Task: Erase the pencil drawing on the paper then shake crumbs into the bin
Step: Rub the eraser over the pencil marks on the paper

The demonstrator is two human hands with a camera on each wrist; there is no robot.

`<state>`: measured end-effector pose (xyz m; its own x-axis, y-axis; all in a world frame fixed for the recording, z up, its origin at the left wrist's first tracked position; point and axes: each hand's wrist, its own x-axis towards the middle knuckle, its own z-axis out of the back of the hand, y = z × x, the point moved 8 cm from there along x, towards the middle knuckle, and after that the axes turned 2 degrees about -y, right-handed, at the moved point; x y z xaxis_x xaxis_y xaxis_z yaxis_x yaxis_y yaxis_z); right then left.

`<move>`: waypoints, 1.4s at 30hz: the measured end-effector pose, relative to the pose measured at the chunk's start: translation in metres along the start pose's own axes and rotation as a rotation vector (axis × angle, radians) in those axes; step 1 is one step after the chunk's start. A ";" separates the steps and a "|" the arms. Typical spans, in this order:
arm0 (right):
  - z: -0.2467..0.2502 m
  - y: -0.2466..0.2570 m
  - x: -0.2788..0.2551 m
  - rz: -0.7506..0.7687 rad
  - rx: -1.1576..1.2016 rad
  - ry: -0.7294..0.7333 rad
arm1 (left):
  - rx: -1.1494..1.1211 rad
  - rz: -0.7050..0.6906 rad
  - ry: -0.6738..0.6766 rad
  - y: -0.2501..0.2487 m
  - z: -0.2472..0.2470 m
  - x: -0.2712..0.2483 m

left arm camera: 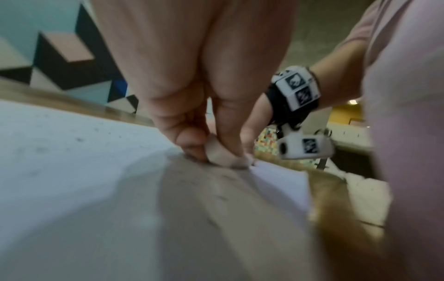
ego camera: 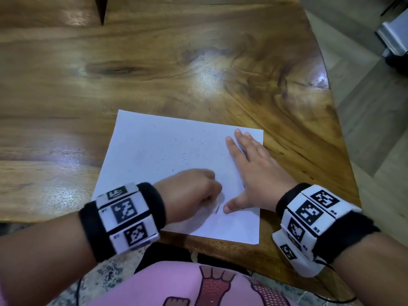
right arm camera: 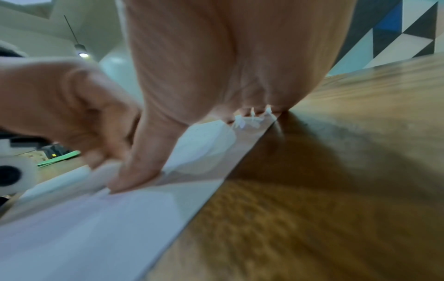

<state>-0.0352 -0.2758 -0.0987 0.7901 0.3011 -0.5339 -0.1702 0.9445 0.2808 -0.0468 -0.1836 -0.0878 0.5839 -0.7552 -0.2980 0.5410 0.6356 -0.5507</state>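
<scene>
A white sheet of paper [ego camera: 154, 146] lies on the wooden table [ego camera: 154, 62], speckled with small dark eraser crumbs [ego camera: 183, 154]. A short pencil mark [ego camera: 217, 209] shows near the sheet's lower middle. My left hand [ego camera: 194, 193] is curled over that spot and pinches a pale eraser [left arm camera: 220, 154] against the paper [left arm camera: 60, 152]. My right hand [ego camera: 254, 171] lies flat with fingers spread, pressing down the sheet's right side, its thumb [ego camera: 229, 206] beside the left hand. In the right wrist view the thumb [right arm camera: 137, 171] presses on the paper [right arm camera: 84, 218]. No bin is in view.
The table edge [ego camera: 344, 151] curves away just right of the paper, with grey floor beyond. A grey and black object [ego camera: 395, 40] stands on the floor at far right. The person's pink shirt [ego camera: 176, 286] is at the near edge.
</scene>
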 end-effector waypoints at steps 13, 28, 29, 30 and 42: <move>-0.001 0.000 0.001 0.006 -0.007 -0.009 | -0.007 -0.022 -0.106 0.000 0.014 0.010; 0.002 0.000 -0.001 0.008 0.001 -0.016 | 0.007 0.094 -0.159 0.020 0.035 0.020; 0.002 0.000 -0.001 0.006 0.006 -0.014 | 0.007 0.101 -0.160 0.021 0.034 0.019; 0.002 -0.001 -0.001 0.005 0.014 -0.014 | 0.002 0.107 -0.164 0.020 0.033 0.017; 0.009 -0.024 -0.004 -0.043 0.010 -0.043 | -0.063 0.257 -0.244 0.034 0.078 0.057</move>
<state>-0.0288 -0.3006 -0.0966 0.8211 0.2545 -0.5109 -0.1301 0.9550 0.2665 0.0519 -0.1930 -0.0624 0.8273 -0.5065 -0.2428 0.3234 0.7830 -0.5314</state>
